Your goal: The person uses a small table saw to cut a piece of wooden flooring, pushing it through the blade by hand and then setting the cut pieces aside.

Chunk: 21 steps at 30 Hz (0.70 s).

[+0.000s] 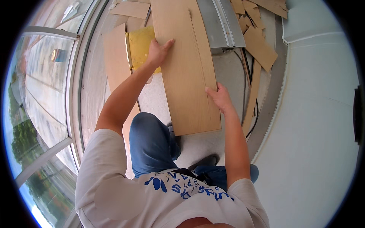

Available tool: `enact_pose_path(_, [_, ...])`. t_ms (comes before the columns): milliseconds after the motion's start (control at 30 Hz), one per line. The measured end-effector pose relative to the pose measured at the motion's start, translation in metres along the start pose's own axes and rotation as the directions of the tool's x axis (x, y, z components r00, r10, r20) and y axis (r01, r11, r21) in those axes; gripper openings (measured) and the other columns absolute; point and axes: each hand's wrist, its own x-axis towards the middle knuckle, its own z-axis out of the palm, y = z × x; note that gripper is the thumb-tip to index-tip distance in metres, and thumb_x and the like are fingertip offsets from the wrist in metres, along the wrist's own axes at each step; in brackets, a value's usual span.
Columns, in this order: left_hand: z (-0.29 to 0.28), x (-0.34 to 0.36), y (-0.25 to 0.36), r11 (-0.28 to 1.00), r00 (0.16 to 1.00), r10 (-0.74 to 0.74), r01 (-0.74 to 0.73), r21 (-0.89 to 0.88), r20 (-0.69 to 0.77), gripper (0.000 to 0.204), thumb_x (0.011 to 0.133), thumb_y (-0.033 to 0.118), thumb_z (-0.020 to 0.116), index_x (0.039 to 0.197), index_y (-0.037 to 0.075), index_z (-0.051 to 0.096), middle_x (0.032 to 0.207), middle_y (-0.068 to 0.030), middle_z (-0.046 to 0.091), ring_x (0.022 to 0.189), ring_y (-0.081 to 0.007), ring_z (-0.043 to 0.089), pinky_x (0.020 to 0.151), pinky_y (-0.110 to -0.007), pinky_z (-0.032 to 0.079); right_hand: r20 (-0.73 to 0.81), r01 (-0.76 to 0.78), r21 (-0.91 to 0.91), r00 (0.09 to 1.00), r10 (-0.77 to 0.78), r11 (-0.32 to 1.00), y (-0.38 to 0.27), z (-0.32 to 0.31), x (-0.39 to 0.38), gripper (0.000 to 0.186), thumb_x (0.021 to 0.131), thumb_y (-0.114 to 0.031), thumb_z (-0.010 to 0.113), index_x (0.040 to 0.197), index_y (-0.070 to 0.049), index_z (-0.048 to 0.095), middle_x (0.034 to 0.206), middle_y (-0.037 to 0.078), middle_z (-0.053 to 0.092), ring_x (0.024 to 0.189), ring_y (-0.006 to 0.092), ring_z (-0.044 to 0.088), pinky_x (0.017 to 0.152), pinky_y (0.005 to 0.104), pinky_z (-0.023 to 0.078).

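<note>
A long light wooden plank point(186, 72) with a dark lengthwise line near its right side lies across the middle of the view. My left hand point(159, 51) is closed on its upper left edge, thumb lying on the face. Lower down, my right hand point(218, 97) grips the opposite edge, also thumb on top. A crumpled yellow sheet or bag point(140, 43) is just left of my left hand, beside another pale board point(114, 53). The fingers under the plank are partly hidden.
A grey metal unit with rails point(220, 26) stands at the top. Wood offcuts point(260, 45) and dark cables point(256, 114) lie to the right, along a white wall point(311, 121). A glass window with white frames point(49, 98) runs down the left. My knee and feet are below the plank.
</note>
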Motion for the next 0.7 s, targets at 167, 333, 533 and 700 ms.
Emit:
enact_pose_path(167, [0.009,0.006,0.023,1.0,1.0,0.017,-0.016,-0.007,0.015,0.085,0.085,0.05,0.084,0.132,-0.013,0.051,0.122,-0.0243,0.068,0.105,-0.0287,0.071,0.087,-0.041,0.059,-0.014,0.161,0.007,0.987,-0.161,0.987,0.001,-0.008,0.015,0.042,0.096,-0.019,0.074,0.129,0.005,0.061,0.114,0.013,0.073,0.097,0.0187,0.07,0.085,0.0339,0.057])
enact_pose_path(333, [0.005,-0.002,0.024,0.997,0.999,0.03,-0.032,0.069,0.025,0.088,0.085,0.05,0.083,0.136,-0.013,0.049,0.125,-0.0238,0.067,0.108,-0.029,0.071,0.089,-0.041,0.059,-0.024,0.135,0.051,0.991,-0.134,0.99,-0.004,-0.003,0.005,0.044,0.093,-0.023,0.075,0.124,0.007,0.063,0.111,0.015,0.073,0.094,0.0201,0.071,0.082,0.0357,0.058])
enact_pose_path(533, [0.005,0.004,0.01,0.999,0.999,0.036,-0.037,-0.027,-0.037,0.086,0.084,0.044,0.086,0.137,-0.011,0.05,0.128,-0.0228,0.066,0.111,-0.0299,0.07,0.09,-0.042,0.059,-0.025,0.184,0.049,0.983,-0.183,0.982,0.002,0.0,0.004,0.044,0.092,-0.023,0.076,0.119,0.009,0.064,0.107,0.015,0.074,0.092,0.0204,0.071,0.08,0.0364,0.058])
enact_pose_path(700, [0.018,-0.017,0.017,1.0,0.999,0.015,-0.016,-0.022,-0.031,0.084,0.083,0.043,0.087,0.137,-0.011,0.05,0.127,-0.0231,0.066,0.111,-0.0305,0.07,0.091,-0.043,0.059,-0.051,0.187,0.064,0.982,-0.184,0.98,0.018,-0.007,0.003,0.042,0.091,-0.024,0.077,0.118,0.007,0.065,0.105,0.014,0.074,0.091,0.0196,0.071,0.08,0.0359,0.058])
